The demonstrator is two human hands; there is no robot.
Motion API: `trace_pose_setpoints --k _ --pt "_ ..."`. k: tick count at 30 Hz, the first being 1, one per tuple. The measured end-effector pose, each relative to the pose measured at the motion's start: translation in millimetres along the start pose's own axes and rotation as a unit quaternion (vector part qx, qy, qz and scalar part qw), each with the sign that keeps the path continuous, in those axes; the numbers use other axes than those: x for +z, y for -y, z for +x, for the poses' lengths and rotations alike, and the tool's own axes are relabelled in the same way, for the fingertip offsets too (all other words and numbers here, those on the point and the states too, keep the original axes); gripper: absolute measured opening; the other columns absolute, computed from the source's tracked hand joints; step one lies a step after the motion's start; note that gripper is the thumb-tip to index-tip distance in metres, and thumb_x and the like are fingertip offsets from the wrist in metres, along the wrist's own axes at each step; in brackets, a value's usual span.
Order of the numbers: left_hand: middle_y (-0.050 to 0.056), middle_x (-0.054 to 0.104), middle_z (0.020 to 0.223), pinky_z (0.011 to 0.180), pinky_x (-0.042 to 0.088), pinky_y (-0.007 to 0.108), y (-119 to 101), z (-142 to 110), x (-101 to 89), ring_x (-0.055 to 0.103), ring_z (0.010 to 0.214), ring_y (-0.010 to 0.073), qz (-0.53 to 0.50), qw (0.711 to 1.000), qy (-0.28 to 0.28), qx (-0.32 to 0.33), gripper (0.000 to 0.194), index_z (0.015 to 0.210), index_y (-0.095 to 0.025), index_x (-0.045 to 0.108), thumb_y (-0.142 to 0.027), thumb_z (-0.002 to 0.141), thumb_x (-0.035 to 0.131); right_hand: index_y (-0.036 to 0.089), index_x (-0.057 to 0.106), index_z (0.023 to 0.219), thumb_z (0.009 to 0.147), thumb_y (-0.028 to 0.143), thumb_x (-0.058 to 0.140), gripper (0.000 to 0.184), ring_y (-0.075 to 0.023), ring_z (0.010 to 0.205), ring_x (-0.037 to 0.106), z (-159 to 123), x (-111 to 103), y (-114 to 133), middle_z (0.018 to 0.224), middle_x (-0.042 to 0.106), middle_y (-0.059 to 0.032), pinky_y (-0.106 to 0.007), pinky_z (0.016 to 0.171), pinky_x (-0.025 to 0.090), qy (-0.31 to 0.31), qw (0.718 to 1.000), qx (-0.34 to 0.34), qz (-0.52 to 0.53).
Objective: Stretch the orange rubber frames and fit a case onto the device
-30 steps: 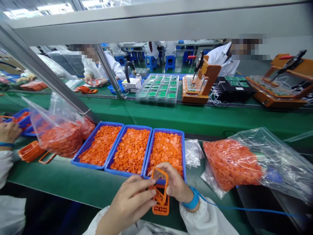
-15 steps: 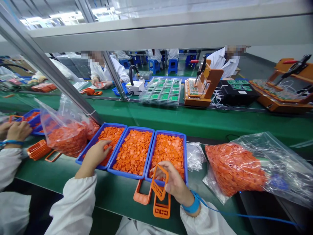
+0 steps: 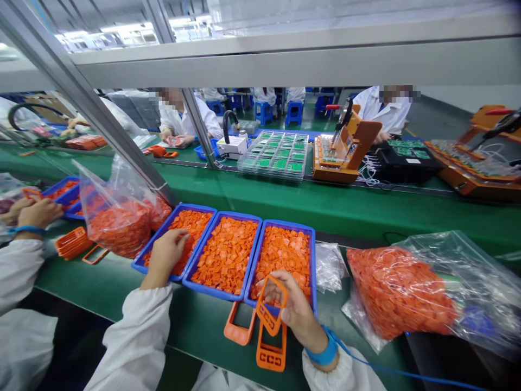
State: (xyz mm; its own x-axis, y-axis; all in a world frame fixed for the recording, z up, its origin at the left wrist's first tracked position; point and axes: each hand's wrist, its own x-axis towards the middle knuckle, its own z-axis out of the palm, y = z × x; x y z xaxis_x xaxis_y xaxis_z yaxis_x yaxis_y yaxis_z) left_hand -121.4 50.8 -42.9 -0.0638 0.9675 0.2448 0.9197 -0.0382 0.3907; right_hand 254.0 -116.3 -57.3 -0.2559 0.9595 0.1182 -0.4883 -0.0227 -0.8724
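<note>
My left hand [image 3: 166,255] is over the left blue tray [image 3: 195,207] of small flat orange pieces, its fingertips pinched together just above them. Whatever lies between those fingertips is too small to make out. In my right hand [image 3: 299,312] is an orange plastic frame [image 3: 260,309] with slots at its lower end, held tilted in front of the right blue tray [image 3: 291,224]. Beneath it on the bench lies a second slotted frame [image 3: 271,359], and beside that a lighter orange frame [image 3: 236,333]. A blue wrist strap [image 3: 323,350] circles my right wrist.
Between the two trays stands a middle blue tray [image 3: 240,215] of orange pieces. Bags of orange pieces lie at left [image 3: 118,228] and right [image 3: 401,290]. A co-worker's hands [image 3: 38,212] work at far left. A metal post [image 3: 118,146] rises behind the left bag.
My left hand has lifted slightly from the pieces and its fingers have drawn together. My right hand still holds the frame. The whole view has shifted a little.
</note>
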Motion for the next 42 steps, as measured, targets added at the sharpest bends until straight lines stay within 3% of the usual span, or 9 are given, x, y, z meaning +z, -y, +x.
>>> trace_pose_setpoints --k 3,6,11,16,24,28,33,38,42 --pt "0.016 0.081 0.112 0.101 0.06 0.043 -22.5 -19.1 -0.3 0.077 0.103 0.0301 -0.058 0.998 -0.019 0.009 0.048 0.107 -0.015 0.079 -0.052 0.093 0.053 0.032 0.057 0.14 0.08 0.06 0.085 0.072 -0.0299 0.111 0.067 1.1 -0.1 -3.3 0.133 0.068 -0.013 -0.043 0.09 0.055 -0.047 0.999 -0.02 0.015" --pt "0.009 0.083 0.11 0.102 0.061 0.041 -60.0 -49.6 0.9 0.076 0.108 0.0282 -0.19 0.981 0.011 0.042 0.039 0.095 -0.022 0.083 -0.057 0.089 0.067 0.035 0.054 0.147 0.077 0.054 0.09 0.081 -0.0294 0.114 0.067 1.5 0.5 -4.1 0.135 0.065 -0.0117 -0.043 0.091 0.058 -0.083 0.996 -0.029 0.016" --pt "0.01 0.083 0.1 0.092 0.065 0.041 -127.6 -100.7 3.0 0.078 0.099 0.0273 -0.423 0.898 0.119 0.022 0.021 0.085 -0.022 0.084 -0.043 0.084 0.082 0.033 0.054 0.148 0.075 0.05 0.094 0.085 -0.0327 0.123 0.066 -0.1 3.4 -0.7 0.141 0.064 -0.0131 -0.049 0.102 0.056 -0.081 0.996 -0.032 -0.009" --pt "0.01 0.08 0.102 0.081 0.065 0.037 -166.9 -123.6 5.5 0.077 0.09 0.0242 -0.535 0.819 0.193 -0.074 0.034 0.103 -0.02 0.083 -0.043 0.079 0.089 0.034 0.056 0.143 0.077 0.04 0.093 0.075 -0.0343 0.128 0.066 -3.3 3.5 -3.9 0.144 0.064 -0.0129 -0.054 0.109 0.052 -0.065 0.996 -0.052 -0.031" --pt "0.011 0.069 0.117 0.1 0.054 0.039 -186.0 -131.1 11.1 0.067 0.112 0.0262 -0.559 0.806 0.175 -0.085 0.031 0.077 -0.019 0.08 -0.05 0.083 0.085 0.036 0.058 0.142 0.081 0.041 0.09 0.069 -0.0339 0.13 0.063 -6.5 5.3 -3.6 0.143 0.061 -0.0114 -0.055 0.112 0.052 -0.053 0.994 -0.075 -0.066" --pt "0.007 0.07 0.1 0.09 0.054 0.033 -191.4 -134.7 16.9 0.068 0.096 0.0214 -0.604 0.766 0.201 -0.092 0.031 0.08 -0.018 0.077 -0.047 0.083 0.086 0.037 0.058 0.143 0.081 0.041 0.09 0.069 -0.0332 0.135 0.06 -6.8 4.7 -4.8 0.143 0.059 -0.0101 -0.052 0.113 0.053 -0.036 0.989 -0.101 -0.106" --pt "0.0 0.07 0.088 0.071 0.053 0.024 -193.8 -135.1 16.9 0.065 0.075 0.0136 -0.651 0.703 0.231 -0.169 0.037 0.098 -0.02 0.071 -0.042 0.076 0.093 0.037 0.057 0.144 0.083 0.045 0.088 0.069 -0.0323 0.135 0.061 -5.9 4.4 -4.7 0.139 0.059 -0.0096 -0.05 0.114 0.053 -0.014 0.985 -0.124 -0.12" --pt "0.005 0.073 0.085 0.071 0.056 0.026 -192.4 -129.8 10.4 0.071 0.076 0.0168 -0.667 0.623 0.364 -0.183 0.044 0.102 -0.014 0.076 -0.047 0.077 0.093 0.036 0.058 0.143 0.083 0.048 0.087 0.068 -0.0337 0.13 0.063 -5.9 3.4 -2.5 0.135 0.058 -0.0103 -0.052 0.111 0.055 -0.004 0.983 -0.108 -0.145" --pt "0.005 0.074 0.079 0.068 0.054 0.023 -187.6 -125.7 11.9 0.069 0.07 0.0139 -0.673 0.608 0.388 -0.163 0.041 0.094 -0.012 0.078 -0.047 0.078 0.092 0.035 0.056 0.144 0.084 0.05 0.085 0.068 -0.0351 0.132 0.062 -6.9 1.8 -1.4 0.135 0.059 -0.0117 -0.054 0.114 0.052 0.005 0.975 -0.112 -0.194"
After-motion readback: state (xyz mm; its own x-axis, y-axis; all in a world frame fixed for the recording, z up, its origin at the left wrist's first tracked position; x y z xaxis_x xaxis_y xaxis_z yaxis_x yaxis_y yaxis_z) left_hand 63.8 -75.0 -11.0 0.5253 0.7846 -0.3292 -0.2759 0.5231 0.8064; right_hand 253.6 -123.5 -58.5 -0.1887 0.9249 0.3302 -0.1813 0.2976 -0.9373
